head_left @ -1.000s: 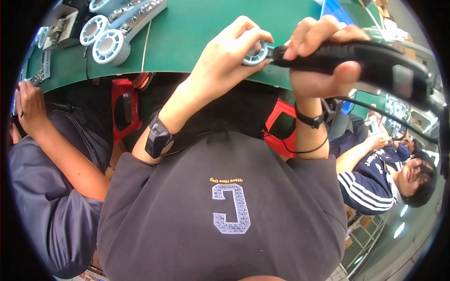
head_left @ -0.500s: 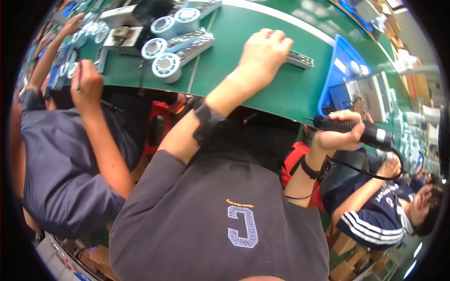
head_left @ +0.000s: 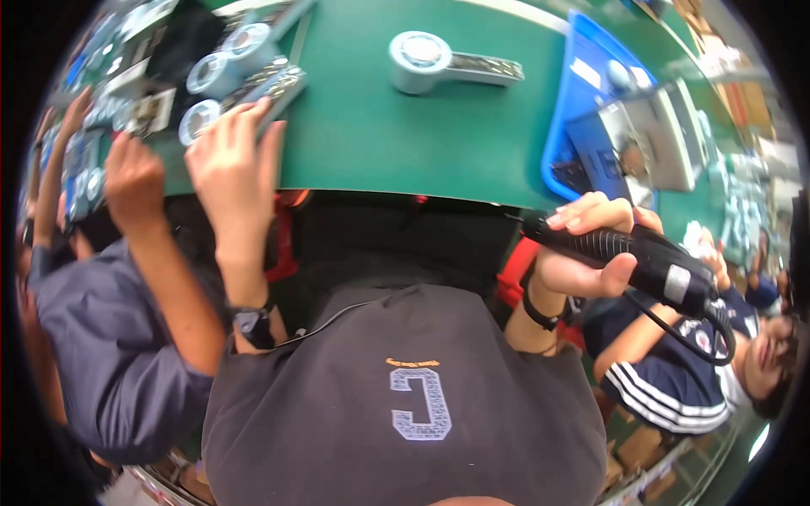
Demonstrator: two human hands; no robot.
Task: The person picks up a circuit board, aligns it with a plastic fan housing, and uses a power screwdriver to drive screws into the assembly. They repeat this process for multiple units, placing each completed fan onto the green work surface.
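My left hand (head_left: pixel 232 160) is at the left part of the table, fingers stretched out and thumb apart. It reaches over the nearest of several light-blue parts, each a round head (head_left: pixel 201 120) with a straight handle; the fingertips hide part of it, and contact is unclear. My right hand (head_left: pixel 591 244) is closed around a black electric screwdriver (head_left: pixel 645 257), its tip pointing left beyond the table's front edge and its coiled cable hanging at the right. Another light-blue part (head_left: pixel 419 61), its handle holding shiny metal pieces, lies alone on the green table (head_left: pixel 380 143).
A blue bin (head_left: pixel 557 126) stands at the right, with a grey-white box-like thing (head_left: pixel 658 143) in and beside it. Co-workers sit close on both sides; one's hand (head_left: pixel 135 181) is just left of mine. Red stools (head_left: pixel 516 270) show below the table edge.
My left hand has left the part in mid-table and swung left to the other light-blue parts, uncovering that part's round head. My right hand still holds the screwdriver.
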